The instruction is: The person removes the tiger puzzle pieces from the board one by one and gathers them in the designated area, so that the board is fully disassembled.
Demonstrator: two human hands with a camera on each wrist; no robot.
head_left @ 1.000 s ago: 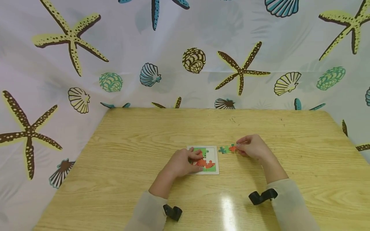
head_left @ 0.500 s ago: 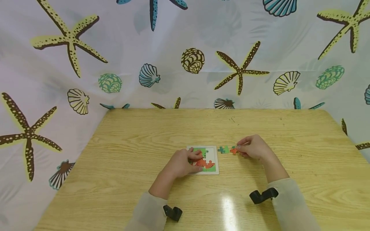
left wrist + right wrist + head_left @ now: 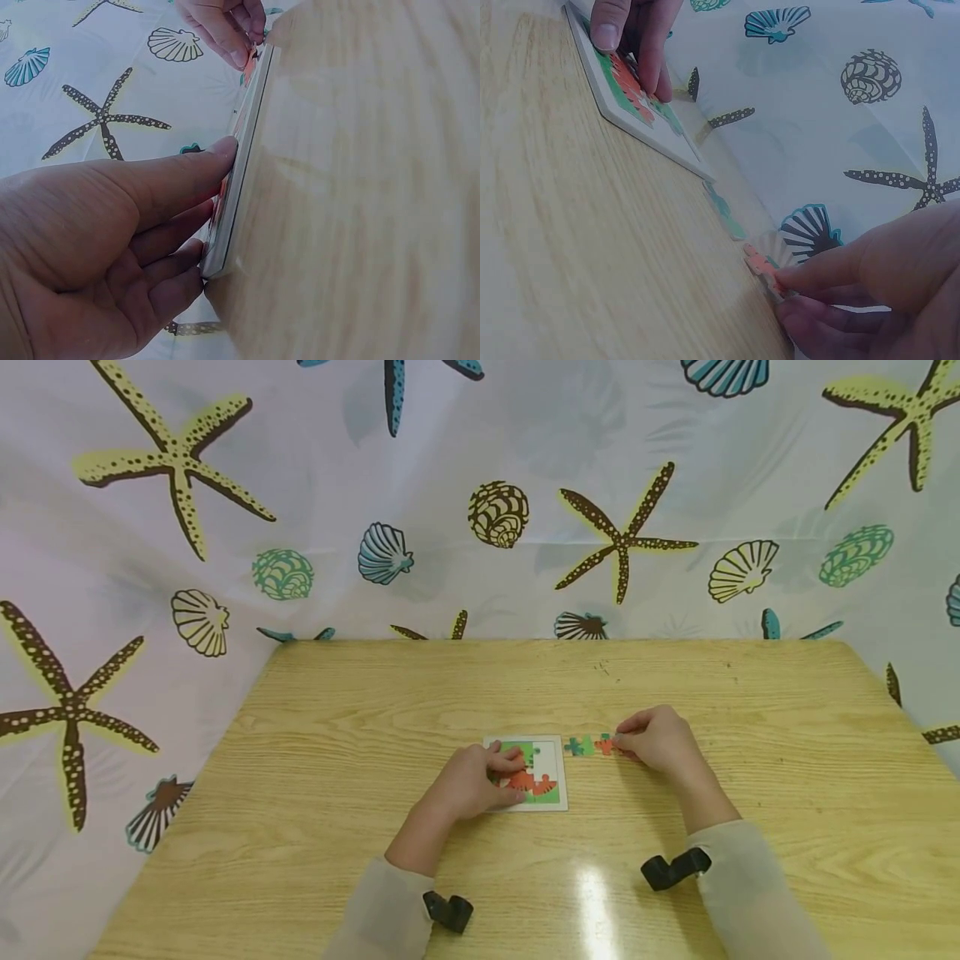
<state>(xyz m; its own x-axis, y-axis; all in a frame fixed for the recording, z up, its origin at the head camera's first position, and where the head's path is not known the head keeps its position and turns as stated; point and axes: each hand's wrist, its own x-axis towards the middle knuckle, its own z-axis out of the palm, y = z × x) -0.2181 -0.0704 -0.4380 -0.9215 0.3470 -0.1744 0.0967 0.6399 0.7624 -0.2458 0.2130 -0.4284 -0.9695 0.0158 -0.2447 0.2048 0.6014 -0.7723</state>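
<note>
A jigsaw board (image 3: 565,777) with a white frame lies flat on the table, partly filled with green and orange pieces (image 3: 538,785). My left hand (image 3: 471,783) rests over its left side. The thumb lies near the front edge and other fingers touch the pieces, hiding part of the picture. To the right of the board sits a loose green-and-teal puzzle piece (image 3: 580,746). Beside it is an orange-and-green puzzle piece (image 3: 604,744), pinched at its right end by my right hand (image 3: 662,745). In the right wrist view, the thumb lies on this orange-and-green piece (image 3: 765,270).
The wooden table (image 3: 360,710) carries the board and loose pieces. A white cloth (image 3: 442,460) printed with starfish and shells hangs behind and beside it. Black wrist mounts (image 3: 448,912) sit over the pale sleeves (image 3: 390,906).
The right hand has shifted only slightly at the orange-and-green piece. The left hand keeps its place on the board. The head view has tilted a little.
</note>
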